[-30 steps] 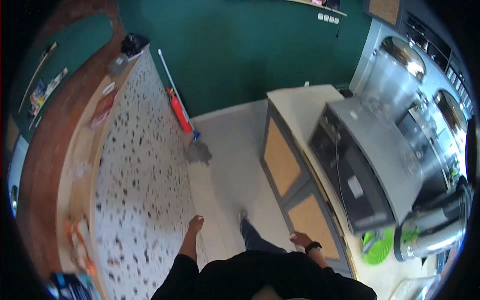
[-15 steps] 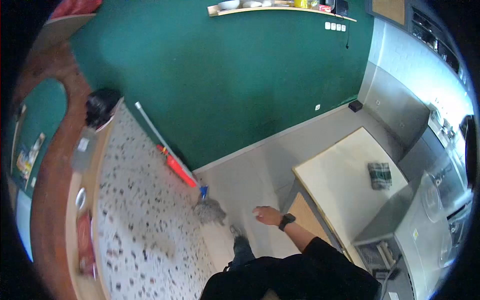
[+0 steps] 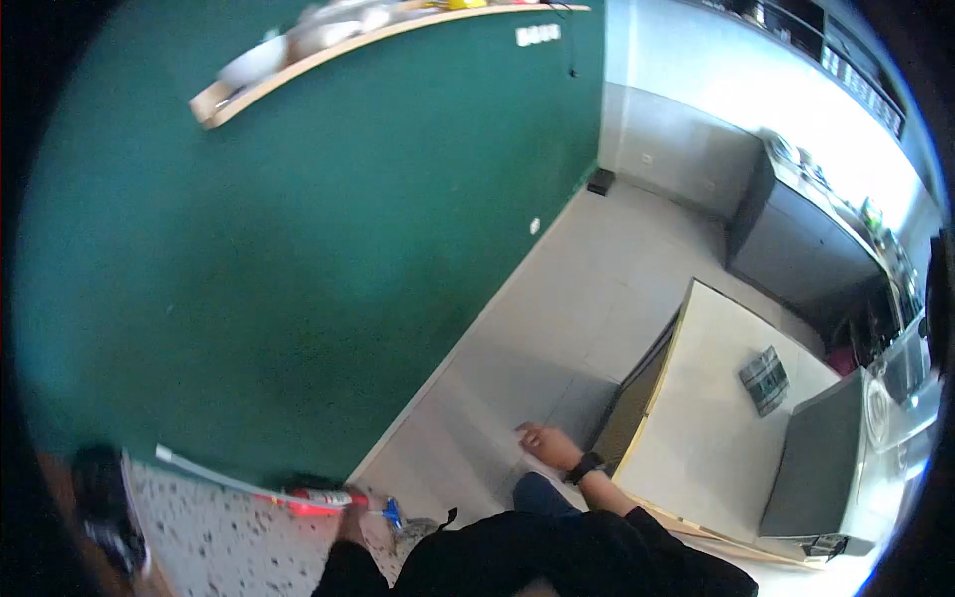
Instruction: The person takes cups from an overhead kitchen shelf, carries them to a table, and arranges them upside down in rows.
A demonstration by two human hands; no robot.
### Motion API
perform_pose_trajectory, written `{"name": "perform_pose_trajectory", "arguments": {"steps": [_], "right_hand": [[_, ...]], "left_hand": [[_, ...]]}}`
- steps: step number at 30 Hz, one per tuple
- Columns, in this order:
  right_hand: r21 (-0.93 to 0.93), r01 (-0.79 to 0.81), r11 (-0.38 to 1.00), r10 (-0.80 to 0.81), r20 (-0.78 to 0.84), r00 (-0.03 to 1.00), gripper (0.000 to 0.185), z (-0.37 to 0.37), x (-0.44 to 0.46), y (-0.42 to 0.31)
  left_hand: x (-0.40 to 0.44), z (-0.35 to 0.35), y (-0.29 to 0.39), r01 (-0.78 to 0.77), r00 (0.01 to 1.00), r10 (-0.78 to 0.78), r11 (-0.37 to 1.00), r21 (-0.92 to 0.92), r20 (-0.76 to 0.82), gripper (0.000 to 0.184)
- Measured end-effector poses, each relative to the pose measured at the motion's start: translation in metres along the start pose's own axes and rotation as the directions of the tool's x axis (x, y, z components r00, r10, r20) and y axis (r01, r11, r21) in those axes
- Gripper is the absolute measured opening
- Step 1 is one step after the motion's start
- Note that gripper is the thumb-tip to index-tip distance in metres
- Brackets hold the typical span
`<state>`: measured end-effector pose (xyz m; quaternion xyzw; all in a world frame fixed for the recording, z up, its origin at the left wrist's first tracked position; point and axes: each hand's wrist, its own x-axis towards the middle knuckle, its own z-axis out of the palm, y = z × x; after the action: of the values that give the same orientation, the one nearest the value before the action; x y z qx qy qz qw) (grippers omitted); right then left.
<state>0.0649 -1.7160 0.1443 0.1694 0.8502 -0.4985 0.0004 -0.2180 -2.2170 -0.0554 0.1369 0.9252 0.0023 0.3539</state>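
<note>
Mop (image 3: 227, 480) is slanting at eight o'clock across a red fire extinguisher (image 3: 333, 495). The left hand (image 3: 352, 515), blurred, is overlapping the mop at seven; whether it is gripping, I cannot tell. The right hand (image 3: 549, 446) is hanging empty, loosely curled, at five, near the bench (image 3: 706, 438).

Black top (image 3: 597, 552) (dark wristwatch (image 3: 585, 467) too)
</note>
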Motion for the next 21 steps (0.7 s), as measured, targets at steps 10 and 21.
{"name": "perform_pose_trajectory", "arguments": {"steps": [10, 21], "right_hand": [[0.224, -0.305, 0.926, 0.374, -0.420, 0.827, 0.030, -0.148, 0.094, 0.136], [0.249, -0.130, 0.960, 0.236, -0.465, 0.853, 0.031, -0.323, 0.302, 0.159]], "left_hand": [[0.278, -0.264, 0.361, -0.808, 0.564, 0.683, 0.571, -0.141, -0.464, 0.017], [0.398, -0.251, 0.651, -0.402, 0.825, 0.367, 0.916, -0.010, 0.429, 0.023]]}}
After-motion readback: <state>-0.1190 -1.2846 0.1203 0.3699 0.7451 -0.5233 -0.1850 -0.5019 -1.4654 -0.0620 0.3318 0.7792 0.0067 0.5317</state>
